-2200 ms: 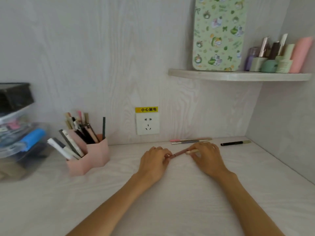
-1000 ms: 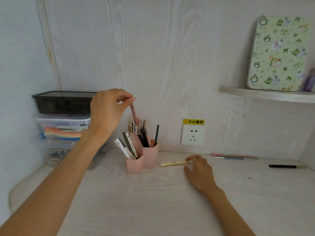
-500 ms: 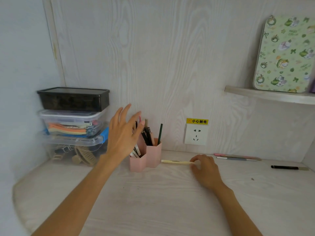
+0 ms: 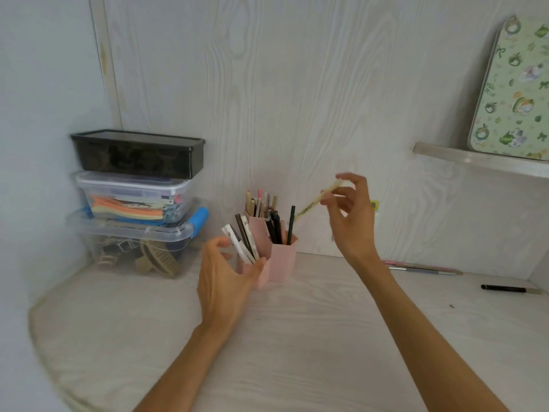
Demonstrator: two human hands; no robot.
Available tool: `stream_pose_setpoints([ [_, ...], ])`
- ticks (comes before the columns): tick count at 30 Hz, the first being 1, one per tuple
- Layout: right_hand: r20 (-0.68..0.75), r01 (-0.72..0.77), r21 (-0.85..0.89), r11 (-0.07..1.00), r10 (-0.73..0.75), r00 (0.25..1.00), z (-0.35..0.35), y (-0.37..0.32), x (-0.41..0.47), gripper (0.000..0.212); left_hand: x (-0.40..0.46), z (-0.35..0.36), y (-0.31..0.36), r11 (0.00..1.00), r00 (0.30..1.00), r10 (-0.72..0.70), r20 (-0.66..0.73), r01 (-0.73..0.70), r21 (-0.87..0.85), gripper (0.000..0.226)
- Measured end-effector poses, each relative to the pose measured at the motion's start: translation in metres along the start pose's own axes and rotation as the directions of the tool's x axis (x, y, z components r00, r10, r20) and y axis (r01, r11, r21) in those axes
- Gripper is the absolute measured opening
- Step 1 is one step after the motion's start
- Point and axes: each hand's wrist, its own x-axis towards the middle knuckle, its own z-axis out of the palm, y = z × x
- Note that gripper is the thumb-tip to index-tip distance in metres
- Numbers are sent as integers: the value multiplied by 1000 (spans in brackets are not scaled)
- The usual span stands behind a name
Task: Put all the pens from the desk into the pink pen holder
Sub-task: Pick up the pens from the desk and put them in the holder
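The pink pen holder (image 4: 282, 263) stands against the back wall, crammed with several pens. My right hand (image 4: 350, 215) is raised to its right, pinching a pale yellow pen (image 4: 315, 202) that slants down toward the holder's right compartment without touching it. My left hand (image 4: 224, 278) hovers open just left of the holder, thumb near its front wall, fingers beside the white pens leaning out. A pink pen (image 4: 416, 265) and a grey pen (image 4: 424, 270) lie by the wall at right. A black pen (image 4: 505, 289) lies farther right.
Three stacked plastic boxes (image 4: 133, 200) fill the left corner beside the holder. A shelf (image 4: 475, 159) at upper right carries a green patterned tin (image 4: 514, 93). A wall socket is mostly hidden behind my right hand.
My right hand picked the yellow pen up off the desk and lifted it toward the holder. My left hand, having let go of the reddish pen into the holder, dropped beside it.
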Motion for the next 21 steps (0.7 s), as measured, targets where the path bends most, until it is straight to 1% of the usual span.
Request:
stream_pose_setpoints([
  [2,77,94,-164,982,-82,994,15,-3,1,36,0,-1,-1,998,996,-61,59,61,-3,54],
  [3,127,145,-255,956,-115,985,23,-3,0,36,0,-1,-2,998,996,-64,67,63,13,48],
  [5,217,224,-385,895,-148,965,35,0,-4,30,-2,-2,-2,998,997,-40,68,36,60,38],
  [8,286,270,-467,842,-145,947,42,3,-6,17,-3,-1,-2,995,997,-30,75,23,95,36],
  [10,331,291,-509,810,-128,935,43,6,-7,29,-3,-1,-2,993,995,-38,91,28,113,36],
  [12,346,274,-547,791,-85,934,43,8,-6,38,-3,-1,-1,992,995,-31,98,19,127,36],
  [15,363,216,-504,836,-22,932,39,6,0,44,-4,-3,1,988,996,23,91,-37,147,34],
  [17,361,160,-427,890,6,933,31,5,1,45,-5,-5,4,976,990,106,88,-121,180,32],
  [19,325,100,-346,933,19,946,19,8,-4,43,-7,-8,7,958,978,189,86,-203,202,31],
  [21,274,56,-324,945,37,961,-1,19,-15,40,-11,-8,13,938,959,265,104,-281,202,27],
])
